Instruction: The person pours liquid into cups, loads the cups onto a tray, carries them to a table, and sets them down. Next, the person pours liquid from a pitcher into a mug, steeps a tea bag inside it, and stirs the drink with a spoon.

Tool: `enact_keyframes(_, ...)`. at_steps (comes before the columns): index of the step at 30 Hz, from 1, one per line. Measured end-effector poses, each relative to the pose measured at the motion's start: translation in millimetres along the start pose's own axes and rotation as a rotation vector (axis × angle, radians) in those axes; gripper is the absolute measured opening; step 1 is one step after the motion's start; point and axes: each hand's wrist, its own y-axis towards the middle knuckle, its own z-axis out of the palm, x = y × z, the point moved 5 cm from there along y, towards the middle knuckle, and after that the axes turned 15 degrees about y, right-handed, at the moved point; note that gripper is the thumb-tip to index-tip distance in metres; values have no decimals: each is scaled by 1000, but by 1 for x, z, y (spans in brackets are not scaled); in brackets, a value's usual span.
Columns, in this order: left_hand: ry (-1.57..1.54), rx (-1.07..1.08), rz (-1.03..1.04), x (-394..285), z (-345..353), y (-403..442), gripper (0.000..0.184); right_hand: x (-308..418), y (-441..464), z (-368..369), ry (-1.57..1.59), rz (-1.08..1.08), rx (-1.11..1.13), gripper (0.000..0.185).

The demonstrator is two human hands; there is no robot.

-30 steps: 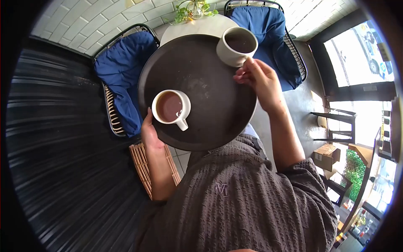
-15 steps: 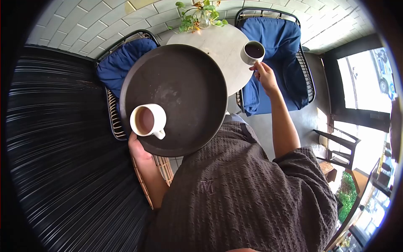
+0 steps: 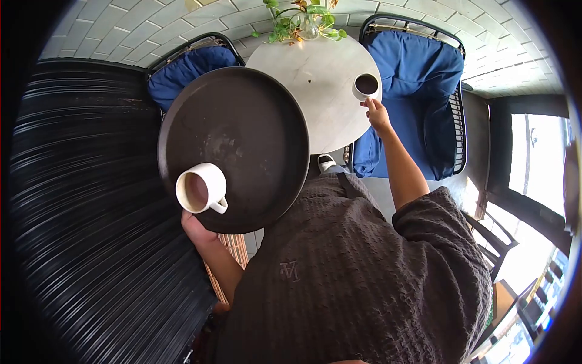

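- Grasping the cup of dark drink (image 3: 366,87) by its near side with the closed fingers of the right hand (image 3: 377,116), probably at the handle.
- Holding this cup just inside the right edge of the round table (image 3: 327,115); not possible to tell any contact of its base with the tabletop.
- Supporting the brown tray (image 3: 254,133) at its lower left edge with the left hand (image 3: 199,230); cannot tell the closing of the fingers, mostly hidden beneath.
- Bearing the white mug (image 3: 209,182) of reddish drink near that same tray edge.
- Could spill the mug or let it slide over the rim, from tilting the one-handed tray.
- Could also drop the cup off the table, from releasing it too near the right edge.
- Compared with one second ago, holding the cup clear of the tray, no longer above its upper right edge; keeping the mug at the lower left.
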Motion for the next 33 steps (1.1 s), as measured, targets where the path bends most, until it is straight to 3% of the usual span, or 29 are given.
enact_keyframes(5,51,-109,13,4,-4,-9,41,-4,13,-4,-63,20,35,37)
enact_keyframes(16,-35,-41,-3,5,3,-12,43,-12,22,1,-50,-2,63,38)
enact_keyframes(33,-73,-178,-19,3,5,-16,40,-23,18,1,-31,90,109,36)
